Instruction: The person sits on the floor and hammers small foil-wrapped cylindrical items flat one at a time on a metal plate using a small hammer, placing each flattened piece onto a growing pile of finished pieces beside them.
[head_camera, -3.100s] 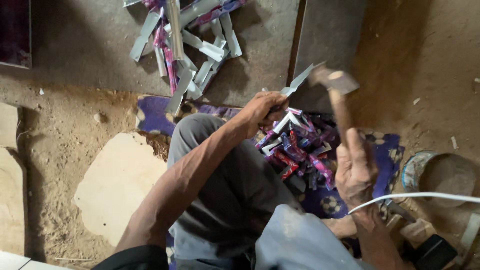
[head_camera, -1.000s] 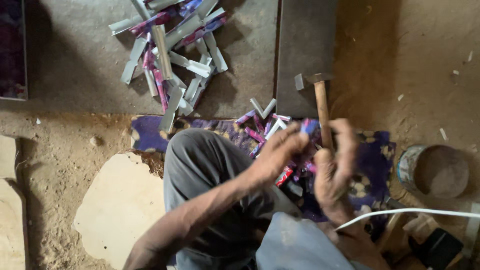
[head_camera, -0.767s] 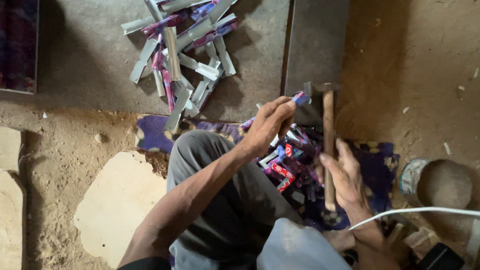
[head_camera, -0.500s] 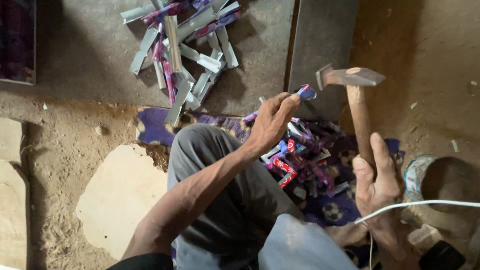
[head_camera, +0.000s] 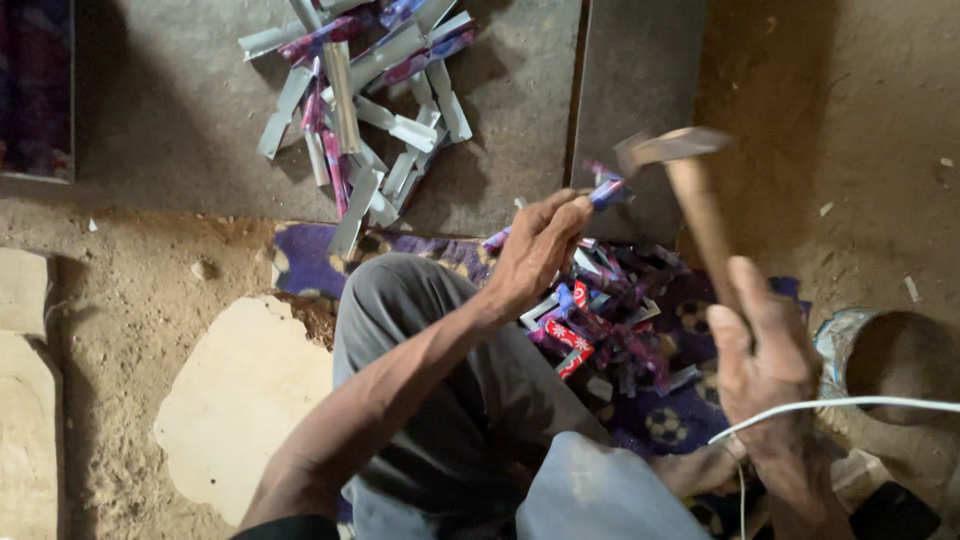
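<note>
Left hand (head_camera: 535, 250) pinches a strip (head_camera: 605, 192); right hand (head_camera: 765, 350) grips hammer (head_camera: 690, 195); tin (head_camera: 885, 355) beside.

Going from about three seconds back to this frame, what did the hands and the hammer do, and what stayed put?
The right hand brought the hammer down a second ago, head low on the slab, then lifted it again; it is now raised and tilted. The left hand dipped into the pile of coloured strips and came back up, pinching one strip at the slab. The heap of folded pieces, mat and tin stayed.
</note>
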